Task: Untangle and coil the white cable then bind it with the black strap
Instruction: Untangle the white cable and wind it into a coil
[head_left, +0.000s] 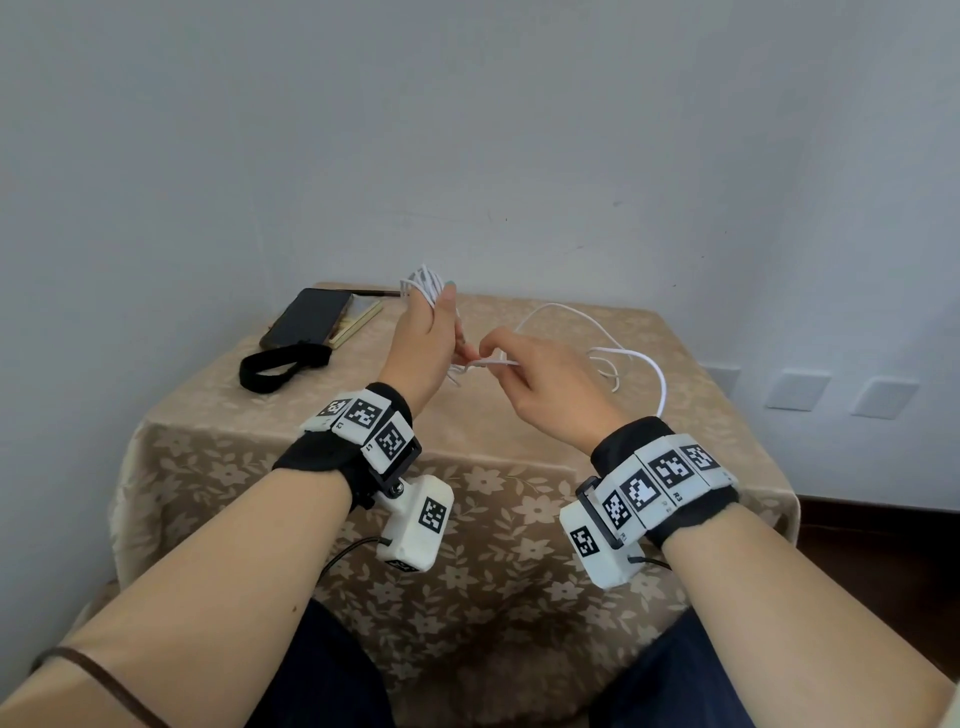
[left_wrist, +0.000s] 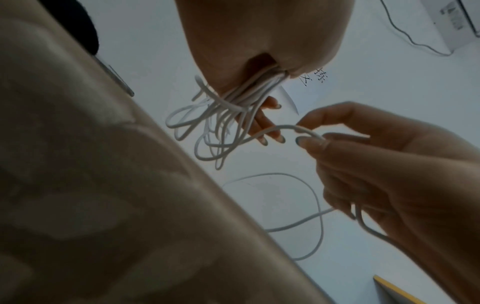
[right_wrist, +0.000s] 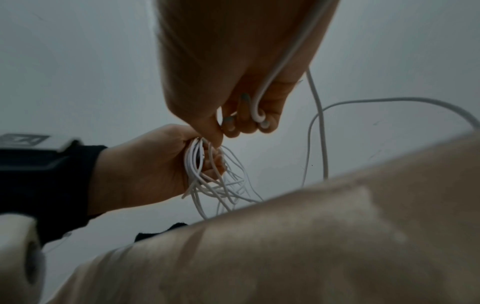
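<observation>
My left hand (head_left: 427, 332) is raised above the table and grips a bundle of white cable (head_left: 425, 283) loops; the loops stick out above and below the fist (left_wrist: 221, 115). My right hand (head_left: 524, 374) pinches the free run of the same cable (left_wrist: 293, 128) just right of the bundle, with its fingers curled round the cable (right_wrist: 259, 115). The loose remainder (head_left: 613, 343) trails in curves over the tablecloth to the right. The black strap (head_left: 278, 366) lies in a loop on the table at the left, apart from both hands.
A dark phone (head_left: 309, 318) lies on a yellow-edged notebook (head_left: 358, 319) at the table's far left corner. The small table (head_left: 493, 493) has a beige flowered cloth and stands against a pale wall. My legs are under its near edge.
</observation>
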